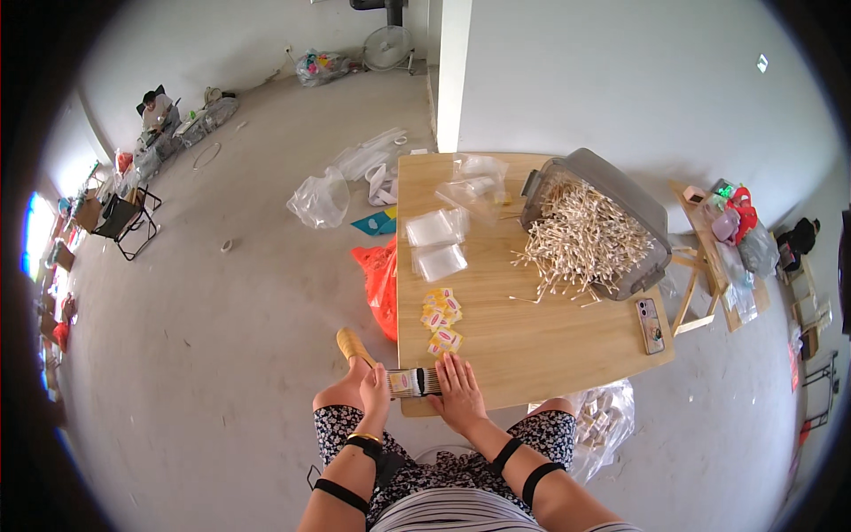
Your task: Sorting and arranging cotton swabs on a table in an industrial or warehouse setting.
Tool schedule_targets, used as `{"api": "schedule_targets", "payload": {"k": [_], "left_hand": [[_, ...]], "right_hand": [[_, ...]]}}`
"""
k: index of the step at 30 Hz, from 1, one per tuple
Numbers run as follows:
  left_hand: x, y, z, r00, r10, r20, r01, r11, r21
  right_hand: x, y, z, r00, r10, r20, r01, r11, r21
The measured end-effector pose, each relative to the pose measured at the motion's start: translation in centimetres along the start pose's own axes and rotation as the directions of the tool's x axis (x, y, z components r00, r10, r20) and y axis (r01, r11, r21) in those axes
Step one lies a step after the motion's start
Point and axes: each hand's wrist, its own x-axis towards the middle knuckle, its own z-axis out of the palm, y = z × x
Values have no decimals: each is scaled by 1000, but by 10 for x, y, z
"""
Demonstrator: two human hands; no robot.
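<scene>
At the table's near left corner, my left hand [376, 390] is closed round the left end of a flat pack of cotton swabs [404, 383]. The pack shows thin brown sticks, a yellow and white label card and a dark band near its right end. My right hand [460, 395] lies flat over that right end, fingers stretched out, hiding the swab tips. Just beyond the hands are several loose yellow and white cards [441, 312]. Clear plastic bags [436, 229] lie stacked farther back. A grey bin [634, 222], tipped on its side, spills a large heap of cotton swabs [585, 235] onto the wooden table [523, 341].
A phone [650, 325] rests at the table's right edge. Against the left edge hangs a red plastic bag [379, 282]. Below the right side stands a clear bag of packs [605, 424]. A wooden stand [709, 257] holds more bags. Far left, a person [158, 113] sits.
</scene>
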Motion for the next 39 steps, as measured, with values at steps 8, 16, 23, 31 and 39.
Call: {"api": "schedule_targets", "payload": {"k": [8, 16, 23, 31, 39], "left_hand": [[6, -15, 11, 991, -104, 90, 105, 994, -14], [3, -10, 17, 998, 23, 67, -13, 991, -136], [4, -5, -8, 986, 110, -126, -97, 990, 102], [14, -2, -9, 982, 166, 94, -184, 956, 230], [24, -22, -9, 984, 59, 167, -94, 974, 205]], "right_hand": [[2, -9, 1, 1000, -5, 17, 5, 999, -43], [16, -36, 16, 999, -4, 46, 0, 997, 73], [-2, -10, 4, 997, 67, 23, -68, 996, 53], [13, -42, 10, 987, 3, 163, 4, 999, -42], [14, -41, 11, 990, 6, 144, 2, 999, -52]]}}
